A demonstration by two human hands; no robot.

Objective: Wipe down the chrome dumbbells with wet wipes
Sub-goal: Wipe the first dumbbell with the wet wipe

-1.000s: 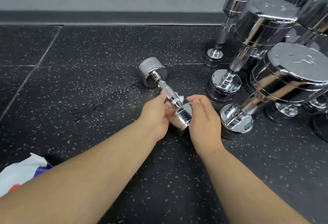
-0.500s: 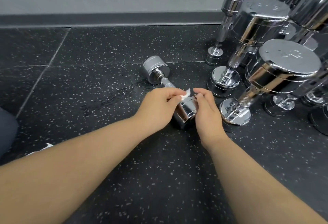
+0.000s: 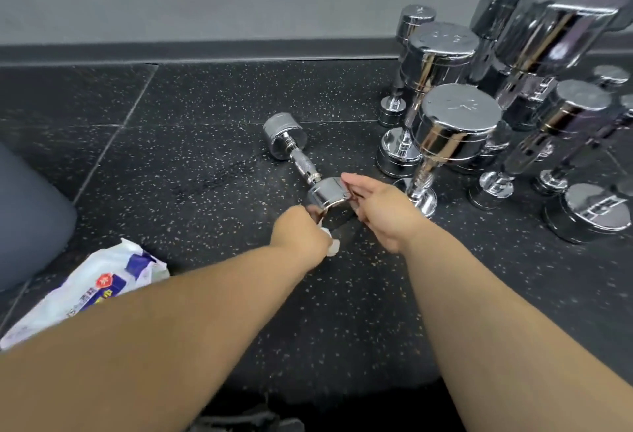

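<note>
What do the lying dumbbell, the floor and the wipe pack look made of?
Lying dumbbell: metal, mirror-chrome heads showing reflections, knurled handle.
Floor: probably rubber tiles, matt black with pale flecks, seams visible.
Wipe pack: thin plastic film, glossy, crinkled, printed.

Gym floor: speckled black rubber tiles (image 3: 205,95), upright chrome dumbbells (image 3: 455,123) clustered by the wall.
</note>
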